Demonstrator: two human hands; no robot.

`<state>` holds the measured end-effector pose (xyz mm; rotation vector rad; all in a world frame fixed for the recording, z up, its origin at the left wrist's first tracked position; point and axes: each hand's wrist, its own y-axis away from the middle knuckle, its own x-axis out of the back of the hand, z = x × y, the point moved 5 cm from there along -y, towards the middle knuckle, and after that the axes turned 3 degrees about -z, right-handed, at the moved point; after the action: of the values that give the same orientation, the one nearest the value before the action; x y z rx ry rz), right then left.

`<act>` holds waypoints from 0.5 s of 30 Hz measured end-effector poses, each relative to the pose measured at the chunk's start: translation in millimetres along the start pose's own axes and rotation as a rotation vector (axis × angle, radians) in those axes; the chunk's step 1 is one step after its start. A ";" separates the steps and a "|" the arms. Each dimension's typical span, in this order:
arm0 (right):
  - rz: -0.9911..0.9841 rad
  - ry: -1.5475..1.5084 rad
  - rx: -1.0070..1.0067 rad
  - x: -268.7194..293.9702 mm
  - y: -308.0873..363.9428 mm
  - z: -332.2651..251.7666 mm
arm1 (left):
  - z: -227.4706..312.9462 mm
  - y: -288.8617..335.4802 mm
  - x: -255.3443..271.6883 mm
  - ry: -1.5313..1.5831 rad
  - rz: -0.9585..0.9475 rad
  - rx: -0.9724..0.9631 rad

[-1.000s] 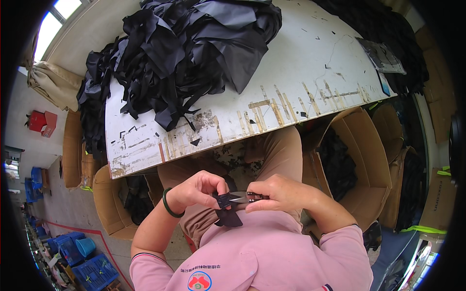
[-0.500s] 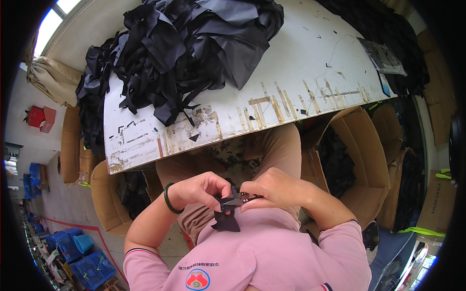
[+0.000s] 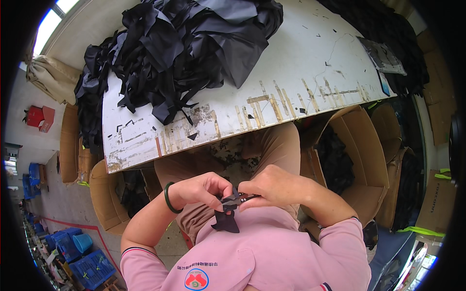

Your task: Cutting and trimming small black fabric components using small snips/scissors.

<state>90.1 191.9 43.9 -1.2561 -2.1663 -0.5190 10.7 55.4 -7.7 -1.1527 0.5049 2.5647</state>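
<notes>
Close above my lap, my left hand (image 3: 206,191) pinches a small piece of black fabric (image 3: 225,221) between thumb and fingers. Its lower part hangs loose against the pink shirt. My right hand (image 3: 272,189) is closed around small dark-handled snips (image 3: 248,198), whose blade end points left at the fabric near my left fingertips. Whether the blades touch the cloth is too small to tell. A large heap of black fabric pieces (image 3: 194,53) lies on the white table (image 3: 301,63) in front of me, some strips hanging over its left side.
Cardboard boxes with black fabric stand at my left (image 3: 104,203) and right (image 3: 374,160). The worn table edge runs just beyond my knees. More black cloth (image 3: 388,29) lies at the far right, beside a clear plastic packet (image 3: 381,56). Blue crates (image 3: 92,269) stand at the lower left.
The snips' blade end has shifted slightly left, nearer my left fingertips. My hands otherwise keep nearly the same place and grip.
</notes>
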 end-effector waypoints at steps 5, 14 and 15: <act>0.028 0.007 -0.038 -0.8 5.1 6.8 | -3.2 1.4 3.4 -0.007 0.006 -0.001; 0.360 0.081 -0.253 -0.8 12.1 -2.9 | 3.4 8.8 14.7 -0.138 0.603 -0.626; 0.363 0.083 -0.255 -3.6 10.7 -2.6 | 3.8 7.0 12.1 -0.140 0.599 -0.625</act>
<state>101.6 193.2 44.0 -1.6892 -1.7867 -0.6925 -2.4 52.1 -13.1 -1.0956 -0.0159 3.4534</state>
